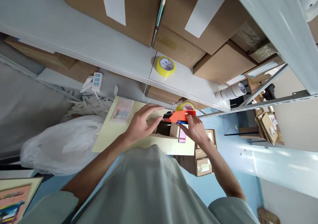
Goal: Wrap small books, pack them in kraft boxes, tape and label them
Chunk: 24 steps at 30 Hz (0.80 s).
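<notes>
Right hand (197, 129) of the worker, closed around the rear of an orange tape dispenser (177, 116), which is held above an open cardboard box (174, 130). A yellow-edged tape roll (185, 106) shows at the dispenser's far side. Left hand (140, 123): thumb and fingers spread wide, thumb tip at the dispenser's black front end; whether it touches cannot be told. Box and phone (182, 135), its screen pink, lie side by side on a pale yellow worktop (105, 141). Beyond, a grey shelf (119, 55) carries a second yellow roll (165, 67) and large cartons (193, 15).
</notes>
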### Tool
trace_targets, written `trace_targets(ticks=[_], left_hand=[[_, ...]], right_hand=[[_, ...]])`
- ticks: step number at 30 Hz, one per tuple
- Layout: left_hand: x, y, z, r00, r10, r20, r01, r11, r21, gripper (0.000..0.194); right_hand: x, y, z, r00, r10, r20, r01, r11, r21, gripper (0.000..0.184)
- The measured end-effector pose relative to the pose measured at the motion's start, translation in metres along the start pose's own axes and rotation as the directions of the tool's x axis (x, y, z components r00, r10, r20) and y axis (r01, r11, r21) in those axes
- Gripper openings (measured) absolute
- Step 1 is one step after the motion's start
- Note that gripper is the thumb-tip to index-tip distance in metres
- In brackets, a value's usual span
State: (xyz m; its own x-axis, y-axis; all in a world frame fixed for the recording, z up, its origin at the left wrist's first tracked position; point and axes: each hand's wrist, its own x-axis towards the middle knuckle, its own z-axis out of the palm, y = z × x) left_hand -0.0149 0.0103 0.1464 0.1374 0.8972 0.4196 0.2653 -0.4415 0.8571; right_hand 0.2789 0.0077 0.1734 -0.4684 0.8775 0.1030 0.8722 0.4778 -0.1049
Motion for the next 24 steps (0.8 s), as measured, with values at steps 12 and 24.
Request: trace_targets(ticks=[12,24], left_hand=[[-0.01,-0.02,-0.017,0.994,0.021,0.103,-0.003,0.984,-0.175,0.01],[-0.027,-0.04,-0.014,0.882,-0.32,0.347,0.443,0.815,-0.373,0.033]], right_hand=[[-0.008,-0.044,-0.013,0.988,-0.097,0.118,0.1,0.995,-0.019,0.052],[0.003,-0.083,-0.031,0.832,0.275,0.481,-0.281,0.958,-0.061,0.061]])
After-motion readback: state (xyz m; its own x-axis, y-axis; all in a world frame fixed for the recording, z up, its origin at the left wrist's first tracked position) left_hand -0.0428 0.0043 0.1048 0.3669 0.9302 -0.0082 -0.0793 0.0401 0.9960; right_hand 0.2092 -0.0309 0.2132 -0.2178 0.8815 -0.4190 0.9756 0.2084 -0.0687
